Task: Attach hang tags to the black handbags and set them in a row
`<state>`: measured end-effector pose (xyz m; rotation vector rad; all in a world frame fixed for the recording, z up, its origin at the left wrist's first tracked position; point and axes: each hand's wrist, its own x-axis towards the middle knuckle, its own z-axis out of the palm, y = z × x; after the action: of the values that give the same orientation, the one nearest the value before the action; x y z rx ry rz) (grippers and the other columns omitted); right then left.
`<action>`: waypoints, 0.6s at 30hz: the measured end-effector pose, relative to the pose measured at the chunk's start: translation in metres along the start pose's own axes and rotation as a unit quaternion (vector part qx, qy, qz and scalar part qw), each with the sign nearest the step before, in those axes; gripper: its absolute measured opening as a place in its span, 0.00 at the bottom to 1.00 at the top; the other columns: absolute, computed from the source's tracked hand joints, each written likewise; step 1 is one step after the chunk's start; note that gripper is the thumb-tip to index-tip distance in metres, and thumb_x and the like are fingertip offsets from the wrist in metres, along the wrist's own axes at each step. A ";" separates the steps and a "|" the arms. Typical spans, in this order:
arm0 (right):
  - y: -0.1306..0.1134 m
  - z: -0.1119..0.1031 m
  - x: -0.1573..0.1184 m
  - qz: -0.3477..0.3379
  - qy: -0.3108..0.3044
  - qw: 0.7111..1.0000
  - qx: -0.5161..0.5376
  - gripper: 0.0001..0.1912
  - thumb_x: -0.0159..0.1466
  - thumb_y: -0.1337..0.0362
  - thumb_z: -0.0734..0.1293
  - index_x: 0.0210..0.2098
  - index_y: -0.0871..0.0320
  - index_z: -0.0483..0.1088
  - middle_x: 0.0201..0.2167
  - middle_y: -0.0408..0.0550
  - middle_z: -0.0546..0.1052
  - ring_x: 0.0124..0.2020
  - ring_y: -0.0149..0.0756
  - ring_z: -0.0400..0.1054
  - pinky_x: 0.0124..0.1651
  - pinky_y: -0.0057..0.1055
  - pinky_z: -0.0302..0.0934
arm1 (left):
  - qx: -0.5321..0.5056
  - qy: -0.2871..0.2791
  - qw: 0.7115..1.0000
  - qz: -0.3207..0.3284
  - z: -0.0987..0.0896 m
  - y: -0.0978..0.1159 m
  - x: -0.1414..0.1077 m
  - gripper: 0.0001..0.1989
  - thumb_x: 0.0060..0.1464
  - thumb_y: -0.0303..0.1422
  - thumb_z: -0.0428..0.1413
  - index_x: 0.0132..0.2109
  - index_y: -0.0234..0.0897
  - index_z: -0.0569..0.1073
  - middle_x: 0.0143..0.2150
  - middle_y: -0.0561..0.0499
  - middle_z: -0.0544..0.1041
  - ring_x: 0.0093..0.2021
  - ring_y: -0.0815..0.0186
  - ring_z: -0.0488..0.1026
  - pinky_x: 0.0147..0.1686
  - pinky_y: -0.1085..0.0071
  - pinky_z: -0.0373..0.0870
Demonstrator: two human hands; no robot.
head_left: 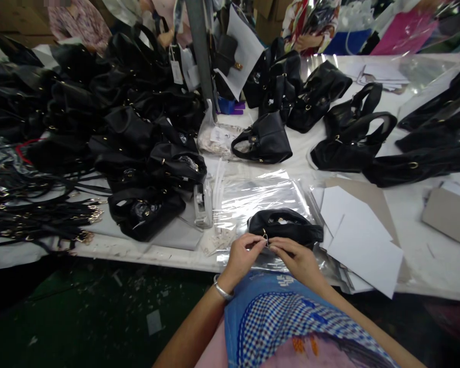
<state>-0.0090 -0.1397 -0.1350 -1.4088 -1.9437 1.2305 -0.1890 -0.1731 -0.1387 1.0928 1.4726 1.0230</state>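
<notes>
A small black handbag (291, 231) lies on its side on a stack of clear plastic bags (249, 197), at the table's front edge. Just before its near side, a thin white string (267, 237) loops up by a gold-coloured metal fitting. My left hand (245, 253) pinches the string from the left, thumb against forefinger. From the right, my right hand (297, 258) pinches it too, its fingertips almost meeting the left ones. Whether a small tag hangs on the string is hidden by the fingers.
White and grey cards (360, 245) lie right of the plastic. A tape dispenser (203, 204) stands left of it. Black handbags (130, 133) are heaped at the left, beside straps with gold clips (88, 214). A metal post (201, 51) rises mid-table; co-workers (310, 36) stand opposite.
</notes>
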 end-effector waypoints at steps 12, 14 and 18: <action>0.011 0.009 0.002 0.219 -0.005 0.946 0.240 0.22 0.55 0.48 0.71 0.41 0.58 0.78 0.36 0.50 0.81 0.36 0.40 0.74 0.44 0.37 0.70 | 0.095 0.004 0.994 0.045 0.001 0.000 -0.005 0.07 0.58 0.31 0.55 0.35 0.38 0.79 0.33 0.51 0.76 0.35 0.67 0.72 0.37 0.73 0.68; 0.014 0.010 0.001 0.217 -0.008 0.948 0.234 0.21 0.55 0.49 0.71 0.40 0.57 0.78 0.38 0.50 0.81 0.37 0.40 0.74 0.45 0.37 0.70 | 0.105 -0.001 0.993 0.054 0.001 0.001 -0.005 0.07 0.58 0.30 0.55 0.35 0.38 0.78 0.32 0.51 0.76 0.35 0.68 0.72 0.37 0.73 0.68; 0.013 0.011 0.001 0.203 -0.006 0.958 0.200 0.19 0.56 0.50 0.70 0.39 0.57 0.79 0.36 0.49 0.81 0.36 0.41 0.75 0.45 0.37 0.70 | 0.124 -0.016 0.990 0.071 0.002 0.003 -0.005 0.08 0.59 0.31 0.54 0.36 0.38 0.78 0.33 0.51 0.76 0.36 0.67 0.72 0.38 0.72 0.67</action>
<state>-0.0107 -0.1417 -0.1520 -1.6163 -1.3356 1.7023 -0.1858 -0.1772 -0.1350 1.4008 1.5428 0.9314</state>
